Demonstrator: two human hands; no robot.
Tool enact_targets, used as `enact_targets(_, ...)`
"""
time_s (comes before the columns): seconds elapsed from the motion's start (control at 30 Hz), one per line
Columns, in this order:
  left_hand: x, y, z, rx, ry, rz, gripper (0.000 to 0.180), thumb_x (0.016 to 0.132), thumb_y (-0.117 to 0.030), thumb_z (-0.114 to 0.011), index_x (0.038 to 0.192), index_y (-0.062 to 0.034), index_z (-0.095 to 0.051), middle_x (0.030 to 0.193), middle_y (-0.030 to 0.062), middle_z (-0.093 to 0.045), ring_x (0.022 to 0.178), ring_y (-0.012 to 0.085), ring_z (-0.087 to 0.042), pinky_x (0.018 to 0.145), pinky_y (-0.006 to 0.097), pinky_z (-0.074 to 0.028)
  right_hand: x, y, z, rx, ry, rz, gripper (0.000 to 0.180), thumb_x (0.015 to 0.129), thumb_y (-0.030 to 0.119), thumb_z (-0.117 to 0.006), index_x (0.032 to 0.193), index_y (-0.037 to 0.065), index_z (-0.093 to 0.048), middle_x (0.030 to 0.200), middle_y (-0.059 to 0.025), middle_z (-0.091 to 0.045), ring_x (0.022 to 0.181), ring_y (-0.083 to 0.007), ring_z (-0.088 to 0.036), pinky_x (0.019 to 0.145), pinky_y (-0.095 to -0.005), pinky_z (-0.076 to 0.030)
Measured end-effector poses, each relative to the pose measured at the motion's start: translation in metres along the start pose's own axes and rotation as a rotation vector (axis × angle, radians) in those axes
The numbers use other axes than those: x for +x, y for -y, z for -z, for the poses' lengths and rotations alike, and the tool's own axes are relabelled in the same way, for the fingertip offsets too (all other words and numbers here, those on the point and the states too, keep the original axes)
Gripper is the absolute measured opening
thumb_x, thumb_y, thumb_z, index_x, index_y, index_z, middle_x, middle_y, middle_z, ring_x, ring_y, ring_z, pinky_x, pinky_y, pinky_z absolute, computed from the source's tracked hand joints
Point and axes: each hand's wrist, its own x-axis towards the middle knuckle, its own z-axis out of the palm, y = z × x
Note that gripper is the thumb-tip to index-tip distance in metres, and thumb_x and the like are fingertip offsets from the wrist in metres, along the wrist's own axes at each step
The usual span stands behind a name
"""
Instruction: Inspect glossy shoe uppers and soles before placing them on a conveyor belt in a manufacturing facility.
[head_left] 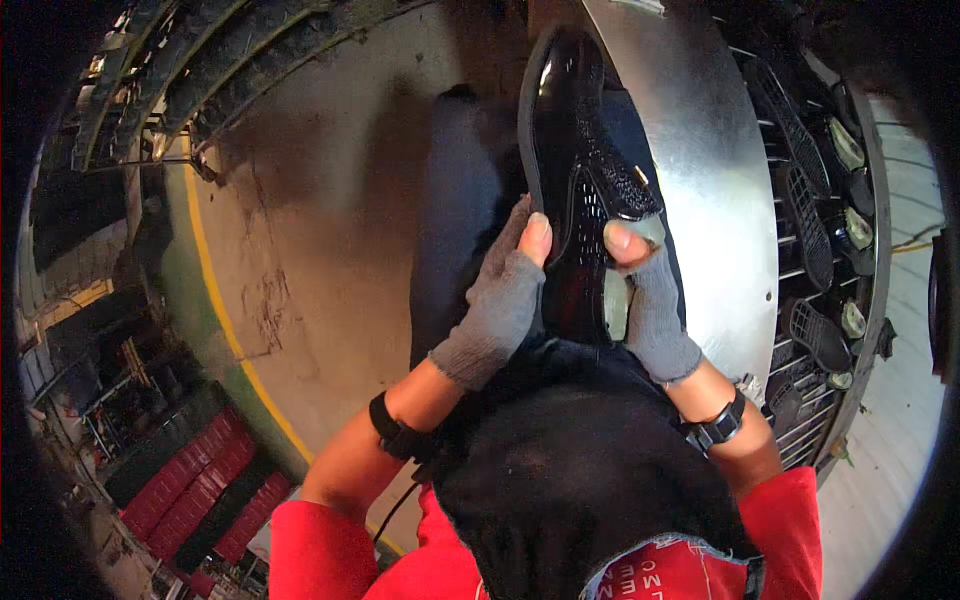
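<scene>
A glossy black shoe (590, 130) lies lengthwise over my lap, its rounded end pointing away from me. A thick dark sole edge runs along its left side. My left hand (510, 285), in a grey fingerless glove, is closed on that side, thumb pressed on top. On the other side my right hand (650, 290), gloved alike, grips the shoe with its thumb against a pale piece (652, 230). A second pale patch (615, 305) shows nearer to me, beside the right palm. Most fingers of both hands are hidden behind the shoe.
Close on my right stands a bare metal sheet (715, 170). Beyond it, a barred rack (800, 400) carries several black soles (805, 225) and pale-topped pieces. Dark metal racking (180, 70) stands far left; red stacked items (200, 480) sit lower left. A yellow line (230, 330) crosses the floor.
</scene>
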Motion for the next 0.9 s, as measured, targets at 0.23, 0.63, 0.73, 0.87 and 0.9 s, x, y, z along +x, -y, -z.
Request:
enact_targets(0.23, -0.005, -0.032, -0.024, 0.068, 0.113, 0.016, 0.078, 0.111, -0.057, -0.041, 0.166, -0.0038, -0.026, 0.163, 0.0109, -0.041, 0.149, 0.0214, -0.039, 0.126, 0.037, -0.027, -0.023, 0.053, 0.011, 0.059, 0.112, 0.042, 0.049, 0.102, 0.04, -0.066, 0.064, 0.01, -0.061, 0.05, -0.0036, -0.056, 0.039, -0.0141, -0.049, 0.039, -0.0276, -0.036)
enact_targets(0.63, 0.02, -0.008, -0.017, 0.339, 0.262, -0.106, 0.065, 0.112, -0.055, -0.043, 0.139, 0.0018, -0.058, 0.102, 0.0077, -0.066, 0.087, 0.0161, -0.065, 0.079, 0.031, -0.054, -0.325, 0.038, 0.425, -0.464, -1.262, 0.44, 0.03, 0.094, 0.036, -0.072, 0.104, 0.009, -0.067, 0.088, -0.0036, -0.066, 0.077, -0.0132, -0.06, 0.071, -0.0323, -0.052)
enact_targets(0.73, 0.019, -0.005, -0.017, 0.38, 0.261, -0.147, 0.064, 0.112, -0.054, -0.042, 0.138, 0.0024, -0.058, 0.098, 0.0068, -0.065, 0.085, 0.0151, -0.064, 0.079, 0.031, -0.054, -0.419, -0.003, 0.502, -0.47, -1.349, 0.353, 0.03, 0.092, 0.034, -0.075, 0.1, 0.007, -0.068, 0.085, -0.0038, -0.066, 0.078, -0.0149, -0.061, 0.074, -0.033, -0.051)
enact_targets(0.87, 0.022, -0.012, -0.028, 0.407, 0.225, -0.094, 0.061, 0.112, -0.053, -0.043, 0.136, 0.0018, -0.059, 0.097, 0.0054, -0.065, 0.084, 0.014, -0.064, 0.077, 0.029, -0.053, -0.476, -0.061, 0.521, -0.539, -1.275, -0.416, 0.04, 0.086, 0.028, -0.083, 0.115, 0.004, -0.07, 0.087, -0.0056, -0.069, 0.087, -0.022, -0.067, 0.086, -0.0382, -0.054)
enact_targets(0.9, 0.022, -0.013, -0.031, 0.401, 0.209, -0.083, 0.06, 0.112, -0.052, -0.044, 0.135, 0.0017, -0.059, 0.097, 0.0051, -0.064, 0.083, 0.0137, -0.064, 0.077, 0.029, -0.053, -0.473, -0.068, 0.513, -0.657, -1.307, -0.409, 0.054, 0.08, 0.02, -0.085, 0.128, 0.003, -0.066, 0.093, -0.0109, -0.072, 0.095, -0.0319, -0.069, 0.09, -0.0443, -0.055)
